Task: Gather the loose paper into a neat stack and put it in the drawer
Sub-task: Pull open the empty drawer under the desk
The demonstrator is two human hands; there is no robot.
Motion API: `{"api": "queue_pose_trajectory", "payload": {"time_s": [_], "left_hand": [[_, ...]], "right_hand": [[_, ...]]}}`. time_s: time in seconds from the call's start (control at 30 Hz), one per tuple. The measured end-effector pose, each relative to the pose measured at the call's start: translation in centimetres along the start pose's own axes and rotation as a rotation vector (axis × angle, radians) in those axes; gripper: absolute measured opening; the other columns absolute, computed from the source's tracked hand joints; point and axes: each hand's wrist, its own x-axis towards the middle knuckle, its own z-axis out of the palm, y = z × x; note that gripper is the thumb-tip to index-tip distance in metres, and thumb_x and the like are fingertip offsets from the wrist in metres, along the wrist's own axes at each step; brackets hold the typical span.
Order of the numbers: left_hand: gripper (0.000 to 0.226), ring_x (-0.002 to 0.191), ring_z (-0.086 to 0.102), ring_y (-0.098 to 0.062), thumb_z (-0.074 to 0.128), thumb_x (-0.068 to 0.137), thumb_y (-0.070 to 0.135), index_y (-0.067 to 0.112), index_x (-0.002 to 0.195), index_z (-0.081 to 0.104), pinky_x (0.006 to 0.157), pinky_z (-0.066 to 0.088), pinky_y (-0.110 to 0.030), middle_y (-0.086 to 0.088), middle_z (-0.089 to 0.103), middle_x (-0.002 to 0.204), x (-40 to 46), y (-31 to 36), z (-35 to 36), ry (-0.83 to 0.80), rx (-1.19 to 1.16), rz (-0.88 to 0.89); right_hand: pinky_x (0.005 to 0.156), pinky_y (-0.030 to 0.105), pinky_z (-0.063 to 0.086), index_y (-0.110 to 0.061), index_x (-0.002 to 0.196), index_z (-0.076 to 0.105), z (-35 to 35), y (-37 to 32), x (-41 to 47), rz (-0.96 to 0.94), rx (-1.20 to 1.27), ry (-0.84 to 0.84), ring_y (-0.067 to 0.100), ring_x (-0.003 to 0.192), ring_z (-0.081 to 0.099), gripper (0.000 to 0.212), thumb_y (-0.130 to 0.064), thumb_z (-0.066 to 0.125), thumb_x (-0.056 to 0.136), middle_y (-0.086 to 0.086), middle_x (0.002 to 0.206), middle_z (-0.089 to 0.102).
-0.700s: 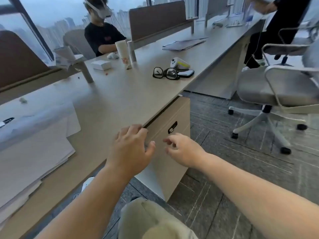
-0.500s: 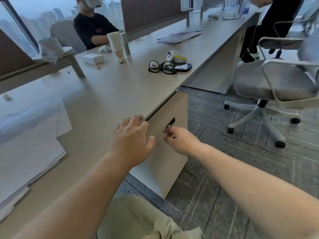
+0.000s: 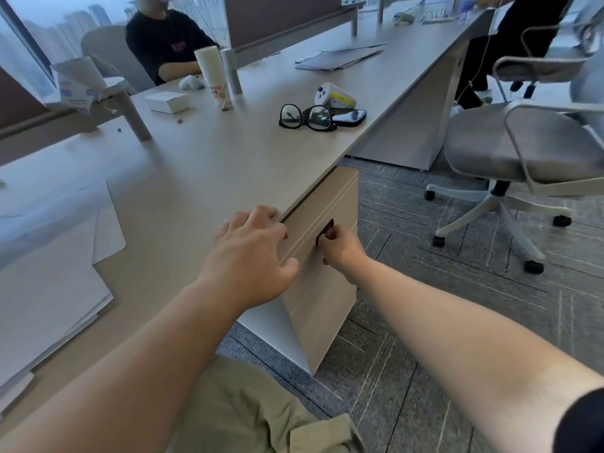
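Loose white paper point(image 3: 49, 282) lies in an untidy pile on the left part of the beige desk point(image 3: 202, 165). Under the desk's front edge stands a beige drawer cabinet point(image 3: 330, 282), its drawers closed. My right hand point(image 3: 341, 248) has its fingertips curled at the dark recessed handle point(image 3: 324, 231) of the top drawer. My left hand point(image 3: 253, 256) hovers with spread, relaxed fingers at the desk edge just above that drawer and holds nothing.
Black glasses point(image 3: 307, 117), a phone point(image 3: 349, 117) and a white controller point(image 3: 333, 95) lie farther along the desk. A cup stack point(image 3: 214, 75) and small white box point(image 3: 166, 102) stand beyond. A grey swivel chair point(image 3: 523, 152) is at right. Other people sit at the back.
My right hand has moved forward from in front of the cabinet to the top drawer's handle. My left hand stays near the desk edge. The view has shifted slightly.
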Motion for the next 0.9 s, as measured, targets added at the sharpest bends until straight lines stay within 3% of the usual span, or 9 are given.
{"api": "queue_pose_trajectory", "payload": {"time_s": [0.23,0.33,0.5,0.6,0.7,0.8,0.9], "left_hand": [[0.051,0.138,0.034,-0.024,0.054,0.083,0.063,0.034,0.124,0.062,0.121,0.028,-0.049,0.009,0.033,0.147,0.5,0.4,0.3,0.009,0.061,-0.004],[0.05,0.137,0.032,-0.025,0.052,0.081,0.065,0.035,0.12,0.061,0.121,0.027,-0.049,0.009,0.03,0.146,0.5,0.5,0.7,0.004,0.103,0.001],[0.052,0.139,0.028,-0.025,0.052,0.078,0.065,0.036,0.121,0.059,0.121,0.025,-0.05,0.007,0.027,0.148,0.5,0.3,1.0,-0.012,0.147,0.021],[0.055,0.14,0.025,-0.025,0.052,0.078,0.066,0.038,0.124,0.057,0.121,0.024,-0.048,0.008,0.026,0.15,0.4,0.1,0.9,-0.016,0.143,0.03],[0.056,0.143,0.021,-0.025,0.051,0.077,0.068,0.039,0.125,0.056,0.122,0.023,-0.049,0.007,0.023,0.152,0.5,-0.1,0.8,-0.041,0.164,0.05],[0.057,0.144,0.018,-0.027,0.049,0.076,0.068,0.038,0.123,0.055,0.122,0.022,-0.052,0.006,0.018,0.153,0.5,-0.2,0.8,-0.067,0.214,0.07],[0.057,0.143,0.018,-0.027,0.048,0.075,0.069,0.038,0.123,0.055,0.121,0.023,-0.052,0.006,0.019,0.152,0.5,-0.2,0.9,-0.056,0.212,0.072]], "right_hand": [[0.051,0.027,0.039,-0.019,0.083,0.05,0.0,-1.2,0.3,0.149,0.024,-0.071,0.025,0.072,0.066,0.024,-0.026,0.04,0.104,0.01,0.09,0.066],[0.048,0.026,0.039,-0.018,0.075,0.044,0.0,-1.7,0.6,0.135,0.025,-0.101,0.017,0.06,0.053,0.033,-0.023,0.039,0.107,0.004,0.077,0.054],[0.053,0.023,0.041,-0.017,0.074,0.045,-0.1,-2.0,0.5,0.168,0.125,-0.071,0.014,0.06,0.047,0.032,-0.02,0.045,0.106,0.002,0.075,0.05],[0.073,0.026,0.045,-0.011,0.098,0.056,0.5,-1.7,0.6,0.227,0.135,-0.065,0.023,0.079,0.056,0.016,-0.02,0.044,0.103,0.008,0.091,0.063],[0.085,0.032,0.042,-0.01,0.107,0.058,0.5,-1.5,0.3,0.238,0.152,-0.038,0.027,0.091,0.057,0.023,-0.027,0.045,0.099,0.01,0.089,0.061],[0.086,0.03,0.041,-0.01,0.106,0.053,0.3,-1.5,0.3,0.246,0.162,-0.071,0.025,0.096,0.051,0.02,-0.028,0.046,0.102,0.008,0.097,0.056],[0.078,0.033,0.045,-0.01,0.101,0.054,0.3,-1.3,0.6,0.211,0.21,-0.038,0.026,0.087,0.052,0.018,-0.028,0.052,0.1,0.008,0.087,0.056]]}}
